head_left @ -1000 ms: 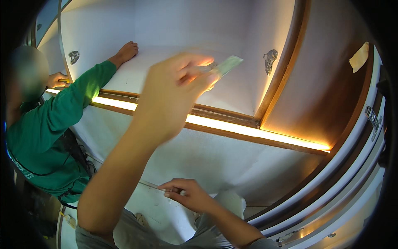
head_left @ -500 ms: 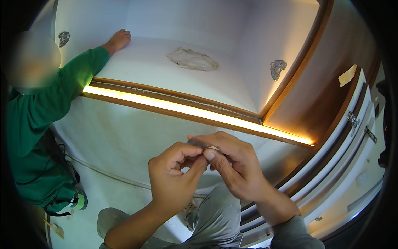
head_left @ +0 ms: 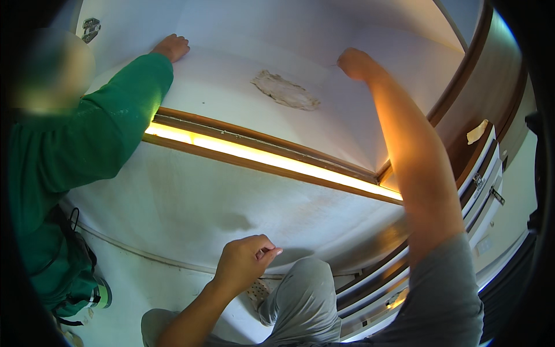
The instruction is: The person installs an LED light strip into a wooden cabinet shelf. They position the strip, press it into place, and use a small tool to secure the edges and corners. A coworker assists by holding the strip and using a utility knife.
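Observation:
My right hand (head_left: 356, 63) reaches far into the white cabinet (head_left: 231, 115), near its back right inner corner. Its fingers are pinched together; anything between them is too small to make out. Low in front of the cabinet, above my knees, my left hand (head_left: 245, 261) is closed with thumb and fingertips together, and what it may hold is hidden. A crumpled whitish cloth or sheet (head_left: 284, 91) lies on the cabinet floor, between the reach of my right arm and a co-worker's hand (head_left: 172, 47).
The co-worker's green sleeve (head_left: 124, 110) reaches in from the left. A lit strip (head_left: 272, 160) runs along the cabinet's front edge. Several stacked panels with hinges (head_left: 477, 180) stand at right. A metal hinge (head_left: 91, 29) sits on the left inner wall.
My hands, together before over a small thing, have parted. The right has gone up into the cabinet; the left has dropped a little. The co-worker's arm stays in the cabinet.

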A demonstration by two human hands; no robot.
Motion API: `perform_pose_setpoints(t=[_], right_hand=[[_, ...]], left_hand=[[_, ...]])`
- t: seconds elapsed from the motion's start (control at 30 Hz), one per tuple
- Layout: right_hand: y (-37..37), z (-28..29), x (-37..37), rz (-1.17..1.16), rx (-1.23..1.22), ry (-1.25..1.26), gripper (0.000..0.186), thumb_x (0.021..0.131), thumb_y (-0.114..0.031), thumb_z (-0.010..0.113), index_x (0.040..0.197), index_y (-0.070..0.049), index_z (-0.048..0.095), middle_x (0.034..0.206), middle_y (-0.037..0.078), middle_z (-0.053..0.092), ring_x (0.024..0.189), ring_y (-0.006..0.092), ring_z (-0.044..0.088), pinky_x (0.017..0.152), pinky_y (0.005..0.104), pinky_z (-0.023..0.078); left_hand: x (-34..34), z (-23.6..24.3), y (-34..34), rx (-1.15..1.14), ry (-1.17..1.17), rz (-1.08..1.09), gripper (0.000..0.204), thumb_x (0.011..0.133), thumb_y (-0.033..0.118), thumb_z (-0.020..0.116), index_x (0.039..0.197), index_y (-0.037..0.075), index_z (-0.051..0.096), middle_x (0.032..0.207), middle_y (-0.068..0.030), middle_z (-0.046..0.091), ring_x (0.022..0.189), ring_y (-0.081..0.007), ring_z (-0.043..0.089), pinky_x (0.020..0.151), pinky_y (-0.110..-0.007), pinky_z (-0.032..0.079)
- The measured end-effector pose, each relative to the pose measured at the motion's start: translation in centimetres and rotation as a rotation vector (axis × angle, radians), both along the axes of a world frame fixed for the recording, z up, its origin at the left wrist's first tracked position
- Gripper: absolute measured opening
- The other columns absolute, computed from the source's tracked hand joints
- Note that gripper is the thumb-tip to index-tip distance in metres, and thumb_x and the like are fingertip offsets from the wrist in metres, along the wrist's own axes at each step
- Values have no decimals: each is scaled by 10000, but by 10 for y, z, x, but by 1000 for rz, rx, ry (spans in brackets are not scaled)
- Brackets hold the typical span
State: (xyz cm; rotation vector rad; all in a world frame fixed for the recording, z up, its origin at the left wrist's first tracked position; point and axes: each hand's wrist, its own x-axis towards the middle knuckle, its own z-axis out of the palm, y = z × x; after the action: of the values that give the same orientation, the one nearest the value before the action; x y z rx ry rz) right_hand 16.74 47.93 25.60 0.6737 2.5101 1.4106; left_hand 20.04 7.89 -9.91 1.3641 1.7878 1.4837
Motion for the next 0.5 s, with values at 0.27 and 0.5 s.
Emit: perform_pose_setpoints(t=[0.27,0.5], right_hand=[[65,-59,-25,-105,-252,477,188,968,-131,716,1092,-13,792,1175,211,777,1084,380,757,906,471,621],[126,-77,-43,-99,-152,454,193,968,-67,700,1126,14,775,1219,234,758,1095,400,753,917,475,631]], left_hand=[[-7,-47,0,-55,211,-214,260,986,367,748,930,113,749,834,-84,724,756,-282,703,703,-409,550],[6,-88,29,-255,347,-643,272,1039,366,616,1003,100,663,970,-140,736,961,-374,726,825,-522,571]])
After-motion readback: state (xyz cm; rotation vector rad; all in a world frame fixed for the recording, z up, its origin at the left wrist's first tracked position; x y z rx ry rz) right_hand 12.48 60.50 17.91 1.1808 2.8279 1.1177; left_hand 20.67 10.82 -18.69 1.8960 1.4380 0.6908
